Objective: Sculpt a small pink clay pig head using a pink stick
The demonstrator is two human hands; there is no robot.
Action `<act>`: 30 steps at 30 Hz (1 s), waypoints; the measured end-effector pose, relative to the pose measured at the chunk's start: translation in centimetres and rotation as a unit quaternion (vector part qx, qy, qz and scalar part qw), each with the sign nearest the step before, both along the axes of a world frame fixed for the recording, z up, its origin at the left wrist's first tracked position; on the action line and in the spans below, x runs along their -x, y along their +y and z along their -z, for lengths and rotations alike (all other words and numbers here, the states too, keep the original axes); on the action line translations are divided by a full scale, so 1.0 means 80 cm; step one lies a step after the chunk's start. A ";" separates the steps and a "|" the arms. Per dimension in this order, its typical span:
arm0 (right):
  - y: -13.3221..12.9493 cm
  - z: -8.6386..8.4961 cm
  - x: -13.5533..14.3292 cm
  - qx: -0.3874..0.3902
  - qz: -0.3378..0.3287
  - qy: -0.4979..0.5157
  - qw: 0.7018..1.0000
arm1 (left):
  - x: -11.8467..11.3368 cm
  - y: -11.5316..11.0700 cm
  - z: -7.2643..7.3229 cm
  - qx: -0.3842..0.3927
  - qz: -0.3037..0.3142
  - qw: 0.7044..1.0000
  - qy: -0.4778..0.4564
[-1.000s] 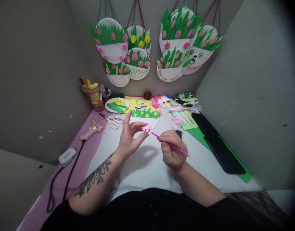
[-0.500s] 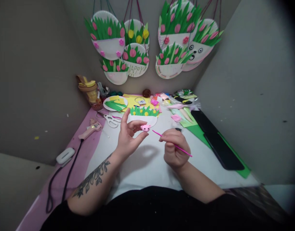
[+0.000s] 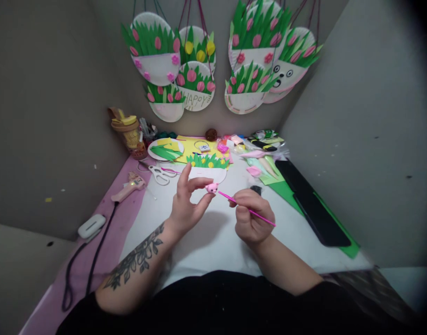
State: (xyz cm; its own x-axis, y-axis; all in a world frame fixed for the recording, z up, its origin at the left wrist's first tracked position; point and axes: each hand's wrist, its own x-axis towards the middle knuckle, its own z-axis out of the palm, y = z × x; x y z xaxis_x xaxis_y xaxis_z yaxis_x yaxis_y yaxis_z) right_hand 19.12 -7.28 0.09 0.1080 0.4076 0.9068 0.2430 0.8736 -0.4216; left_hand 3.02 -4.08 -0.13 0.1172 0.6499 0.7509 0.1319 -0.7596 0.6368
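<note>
Between the thumb and index finger of my left hand [image 3: 190, 200] is a small pink animal head [image 3: 212, 187] with dark eyes and little ears. My right hand [image 3: 254, 215] pinches a thin magenta tool [image 3: 258, 215], whose tip points at the pink head and lies very near its right side; whether they touch I cannot tell. Behind my left fingertips lies a white paper-plate piece [image 3: 210, 174] with green paper grass [image 3: 208, 161] and yellow flowers.
Scissors [image 3: 160, 175], a glue gun [image 3: 130, 187] with its cord and a white case [image 3: 91, 226] lie left. A cup [image 3: 130, 135] stands behind them. At right are a black flat object [image 3: 321, 214], green paper [image 3: 353, 250] and clay packets [image 3: 265, 165]. Paper-plate baskets [image 3: 156, 70] hang on the wall.
The pink head has turned slightly toward the right. The magenta tool's tip has come closer to it as my right hand moved a little left.
</note>
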 end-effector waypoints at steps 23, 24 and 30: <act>-0.002 0.000 0.000 0.016 0.022 -0.041 0.999 | 0.001 0.001 0.001 -0.056 -0.022 0.998 0.029; -0.002 0.000 0.000 0.016 0.020 -0.043 0.999 | 0.001 0.001 0.001 -0.059 -0.021 0.998 0.030; -0.002 0.000 0.001 0.019 0.013 -0.039 0.999 | 0.002 0.001 0.001 -0.063 -0.029 0.997 0.040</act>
State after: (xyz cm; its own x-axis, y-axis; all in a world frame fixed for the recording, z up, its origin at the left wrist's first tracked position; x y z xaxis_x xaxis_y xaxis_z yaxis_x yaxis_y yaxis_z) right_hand 19.07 -7.45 0.06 0.0490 0.4398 0.8967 0.2988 0.8502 -0.4334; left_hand 2.88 -4.00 -0.19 0.1453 0.5577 0.8173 0.2238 -0.8231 0.5219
